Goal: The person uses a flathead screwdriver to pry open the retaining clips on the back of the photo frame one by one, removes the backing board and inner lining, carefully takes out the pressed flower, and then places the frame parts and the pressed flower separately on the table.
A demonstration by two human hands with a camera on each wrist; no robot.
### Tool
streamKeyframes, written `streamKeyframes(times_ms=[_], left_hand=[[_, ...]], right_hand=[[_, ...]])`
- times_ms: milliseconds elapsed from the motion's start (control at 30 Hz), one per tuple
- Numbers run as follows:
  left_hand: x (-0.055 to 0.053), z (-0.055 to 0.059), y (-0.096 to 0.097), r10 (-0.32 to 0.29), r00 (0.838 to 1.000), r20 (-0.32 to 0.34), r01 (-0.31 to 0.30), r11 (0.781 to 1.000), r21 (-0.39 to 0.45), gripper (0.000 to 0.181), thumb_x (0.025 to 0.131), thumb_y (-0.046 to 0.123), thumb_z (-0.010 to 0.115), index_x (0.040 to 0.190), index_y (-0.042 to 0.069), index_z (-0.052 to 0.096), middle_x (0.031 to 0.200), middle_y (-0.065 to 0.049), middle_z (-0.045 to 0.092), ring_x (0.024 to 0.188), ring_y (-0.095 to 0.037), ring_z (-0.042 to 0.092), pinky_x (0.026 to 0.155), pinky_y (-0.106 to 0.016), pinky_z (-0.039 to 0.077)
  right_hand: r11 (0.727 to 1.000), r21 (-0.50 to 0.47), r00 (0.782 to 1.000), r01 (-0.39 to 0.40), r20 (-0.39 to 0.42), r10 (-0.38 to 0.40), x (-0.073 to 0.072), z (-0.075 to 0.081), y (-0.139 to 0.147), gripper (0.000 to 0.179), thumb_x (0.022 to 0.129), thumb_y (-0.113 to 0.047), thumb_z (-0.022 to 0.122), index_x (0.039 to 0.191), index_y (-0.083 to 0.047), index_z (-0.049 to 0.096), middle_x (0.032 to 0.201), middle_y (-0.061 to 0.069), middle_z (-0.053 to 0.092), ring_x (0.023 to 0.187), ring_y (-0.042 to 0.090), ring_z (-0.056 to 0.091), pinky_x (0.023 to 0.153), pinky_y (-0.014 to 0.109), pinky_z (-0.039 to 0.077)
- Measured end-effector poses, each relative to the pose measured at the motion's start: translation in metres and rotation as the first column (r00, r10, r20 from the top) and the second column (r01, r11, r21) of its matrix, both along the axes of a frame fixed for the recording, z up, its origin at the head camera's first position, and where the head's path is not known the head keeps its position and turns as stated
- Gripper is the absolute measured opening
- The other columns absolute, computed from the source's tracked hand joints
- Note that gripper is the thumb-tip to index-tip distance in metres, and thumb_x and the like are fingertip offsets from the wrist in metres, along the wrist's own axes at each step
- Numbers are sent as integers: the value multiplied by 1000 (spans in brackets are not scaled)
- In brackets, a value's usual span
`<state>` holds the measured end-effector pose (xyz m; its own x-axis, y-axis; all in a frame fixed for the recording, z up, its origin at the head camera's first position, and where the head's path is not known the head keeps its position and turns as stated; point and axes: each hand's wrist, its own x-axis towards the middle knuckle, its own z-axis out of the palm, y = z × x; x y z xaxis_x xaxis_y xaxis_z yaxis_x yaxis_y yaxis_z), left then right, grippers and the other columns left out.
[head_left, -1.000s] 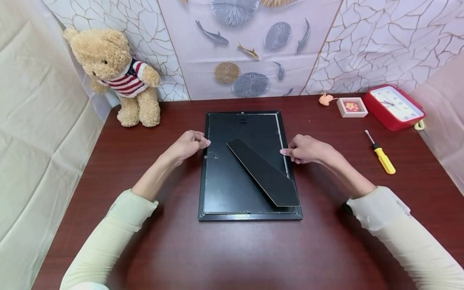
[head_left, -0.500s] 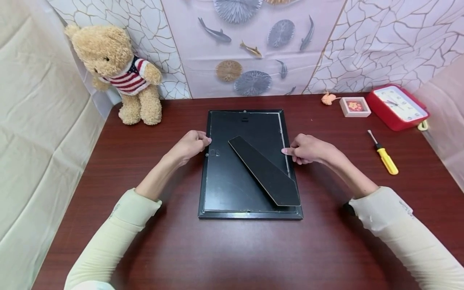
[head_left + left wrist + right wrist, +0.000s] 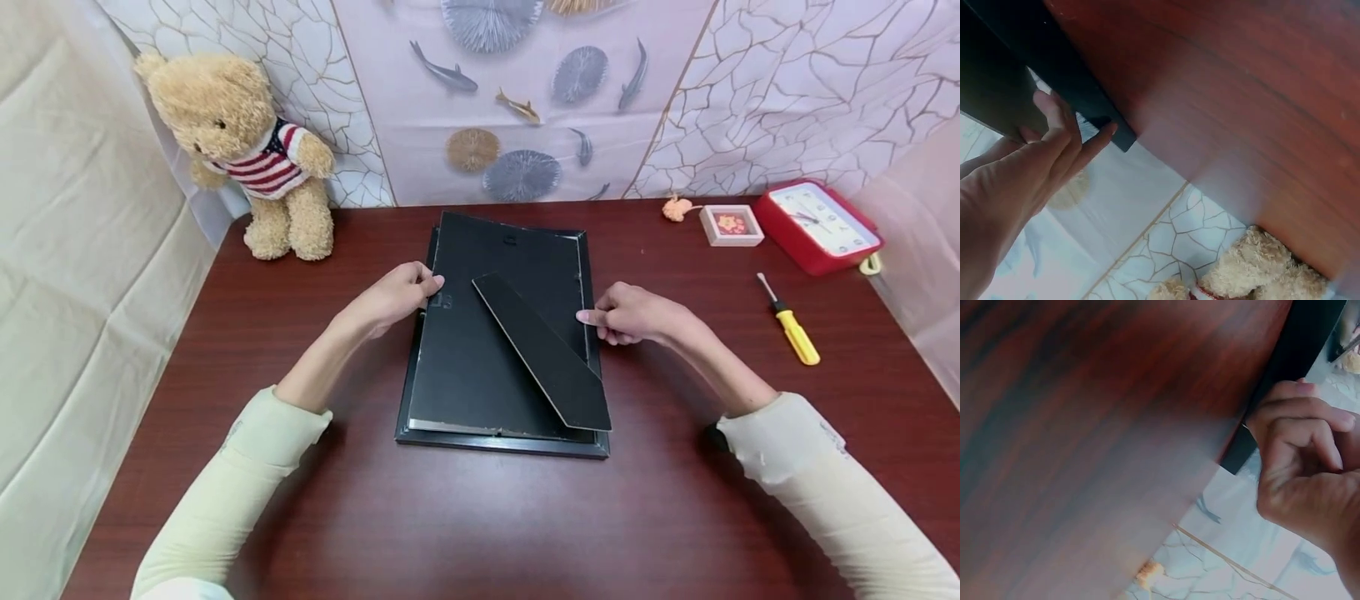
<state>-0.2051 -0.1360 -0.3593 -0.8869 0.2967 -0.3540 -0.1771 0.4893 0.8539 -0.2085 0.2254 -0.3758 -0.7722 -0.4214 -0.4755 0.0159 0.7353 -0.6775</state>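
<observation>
A black picture frame (image 3: 502,444) lies face down on the table, with its black backing board (image 3: 465,367) tilted up along the left side. My left hand (image 3: 396,298) pinches the board's left edge, thumb on top. In the left wrist view, a gap shows between the board and the frame's rail (image 3: 1079,87). On the opposite side my right hand (image 3: 628,315) grips the frame's right edge, its thumb over the rim and its other fingers curled. A black stand leg (image 3: 543,354) slants across the board. What lies beneath the board is hidden.
A yellow-handled screwdriver (image 3: 791,325) lies to the right on the dark red table (image 3: 480,533). Behind it are a red clock (image 3: 817,225) and a small box (image 3: 731,225) with an orange charm (image 3: 677,208). A teddy bear (image 3: 262,158) sits at the back left.
The backing board's left side has risen out of the frame with my left hand, and the frame has turned slightly, its near end shifting left. My right hand has kept its place at the right edge.
</observation>
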Motion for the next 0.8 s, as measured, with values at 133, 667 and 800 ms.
streamKeyframes(times_ms=[133,667,800], left_hand=[[1,-5,-4,-10,999,-45,7,997,-78,24,119,20,48,116,-3,56,116,-18,57,109,-34,58,100,-42,45],[7,-17,-26,107,990,87,-119,981,150,11,115,9,53,110,0,54,91,1,55,81,-11,59,77,-21,60],[9,-19,-27,97,988,116,-114,983,145,14,115,8,53,121,-5,54,91,-1,54,77,-12,55,68,-17,59]], right_hand=[[1000,-5,1000,-4,1,4,2,-1,-1,47,113,-24,63,73,2,66,59,-1,57,48,8,44,51,22,40],[996,83,998,-34,-41,38,-2,4,1,45,111,-27,67,73,-4,66,60,-2,57,51,9,46,53,23,41],[989,129,993,-73,-81,84,-6,9,-1,44,111,-28,68,74,-4,66,62,-1,60,54,10,51,53,23,44]])
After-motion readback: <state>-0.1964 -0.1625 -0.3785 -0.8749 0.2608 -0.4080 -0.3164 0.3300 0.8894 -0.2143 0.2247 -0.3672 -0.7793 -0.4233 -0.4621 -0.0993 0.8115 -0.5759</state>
